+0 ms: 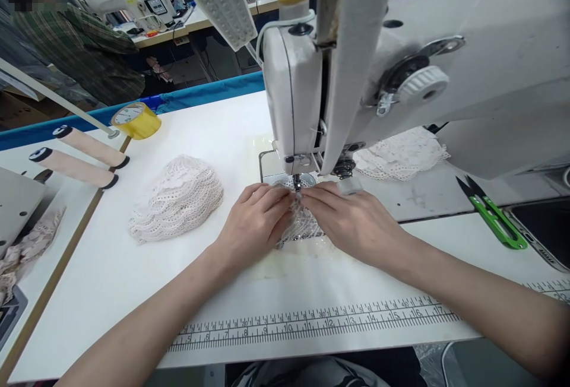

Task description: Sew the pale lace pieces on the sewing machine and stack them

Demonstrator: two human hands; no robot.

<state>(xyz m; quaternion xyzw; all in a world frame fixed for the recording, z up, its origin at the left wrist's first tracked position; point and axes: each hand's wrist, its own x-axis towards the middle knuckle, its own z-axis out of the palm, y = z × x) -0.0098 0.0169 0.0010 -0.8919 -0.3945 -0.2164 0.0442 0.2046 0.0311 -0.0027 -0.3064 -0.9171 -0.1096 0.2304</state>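
A piece of pale lace [303,225] lies under the presser foot [297,182] of a white sewing machine [291,96]. My left hand [258,218] is closed on the lace just left of the needle, fingertips close to the foot. From the right, my right hand [351,215] grips the same lace, its fingers pressed together beside the foot. The fingertips of both hands nearly meet, and they hide part of the lace. To the left rests a heap of pale lace pieces [178,200]; another lace pile [401,154] sits behind my right hand, under the machine arm.
Green-handled thread snips [494,215] lie at the right beside a phone [543,227]. Yellow tape [136,120] and two thread cones [73,167] stand at the left. A printed ruler [312,324] runs along the table's front edge. Another person [75,48] is at the back left.
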